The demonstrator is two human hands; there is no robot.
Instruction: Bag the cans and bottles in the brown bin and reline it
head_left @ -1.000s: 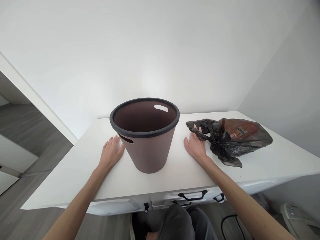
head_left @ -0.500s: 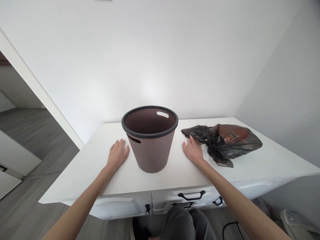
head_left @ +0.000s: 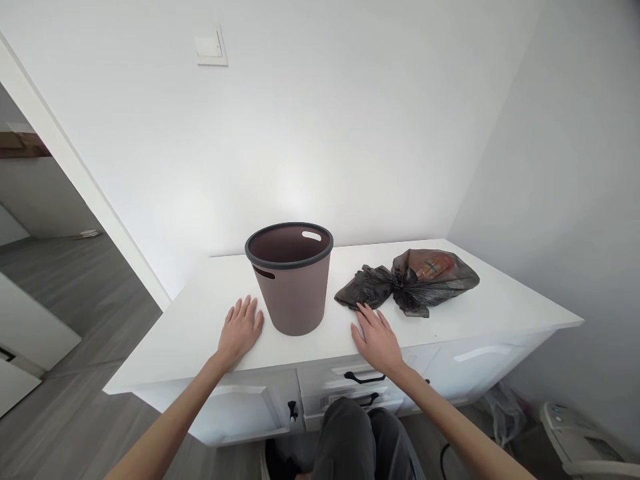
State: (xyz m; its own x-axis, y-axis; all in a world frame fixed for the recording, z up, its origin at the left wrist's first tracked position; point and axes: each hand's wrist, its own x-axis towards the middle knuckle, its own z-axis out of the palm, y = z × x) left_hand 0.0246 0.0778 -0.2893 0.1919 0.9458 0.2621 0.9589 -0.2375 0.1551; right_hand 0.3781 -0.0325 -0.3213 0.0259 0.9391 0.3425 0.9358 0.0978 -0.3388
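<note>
My left hand (head_left: 241,329) lies flat on the white cabinet top, fingers stretched, just left of a brown trash can (head_left: 295,301). The can stands upright with a dark rim and cut-out handle slots; the part of its inside that shows holds no liner. To its right rests a tied black garbage bag (head_left: 440,283), thin enough that something reddish shows through. My right hand (head_left: 376,339) is open over the front of the top, its fingertips at the near edge of the bag's loose end; whether they touch it I cannot tell.
The white cabinet top (head_left: 310,350) ends near my knees, above drawers with black handles (head_left: 365,378). A wall with a light switch (head_left: 211,48) rises behind. At the lower right are a clear plastic bag (head_left: 505,417) and a pale appliance (head_left: 580,443). A doorway opens at left.
My right hand has drawn back toward the front edge, away from under the bag's loose end. The view has shifted back and up, bringing the light switch in. My left hand stays beside the can.
</note>
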